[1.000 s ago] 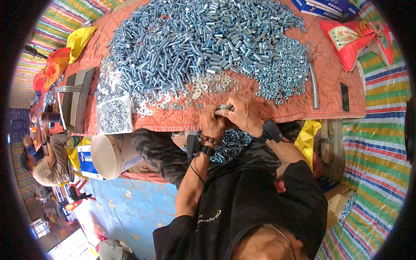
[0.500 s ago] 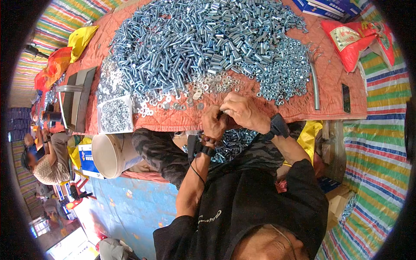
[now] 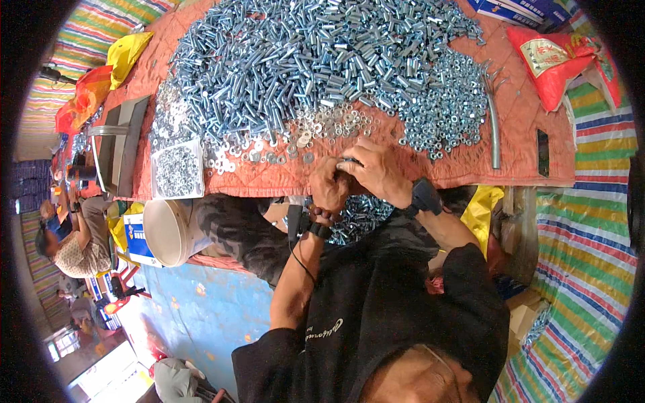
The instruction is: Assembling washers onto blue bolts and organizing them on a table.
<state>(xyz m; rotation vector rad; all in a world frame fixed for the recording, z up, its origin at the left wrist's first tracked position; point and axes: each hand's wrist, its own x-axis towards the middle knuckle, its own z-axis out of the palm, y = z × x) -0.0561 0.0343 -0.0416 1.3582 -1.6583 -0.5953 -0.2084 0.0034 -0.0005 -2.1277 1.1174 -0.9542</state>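
At the table's front edge my left hand (image 3: 329,186) and my right hand (image 3: 377,172) meet, both with curled fingers. A small dark metal piece (image 3: 352,161) shows between the right hand's fingertips; the fingers hide most of it. The left fingertips close in beside it, and what they grip is hidden. Just beyond the hands lie loose flat washers (image 3: 308,158) and spring-type rings (image 3: 336,124). A large heap of bolts and metal sleeves (image 3: 302,67) covers the far middle, with a pile of hex nuts (image 3: 447,111) at its right.
A white tray of small rings (image 3: 178,172) stands at the left, near a metal box-like holder (image 3: 124,144). Below is a white bucket (image 3: 164,232). More metal parts (image 3: 363,218) lie in my lap. Right: a metal tube (image 3: 494,127), dark phone-like slab (image 3: 543,153), red bag (image 3: 547,64). Another person (image 3: 80,245) sits far left.
My hands remain together near the same spot, with the fingers shifted. The dark piece now shows between the right fingertips. The whole view has tilted slightly.
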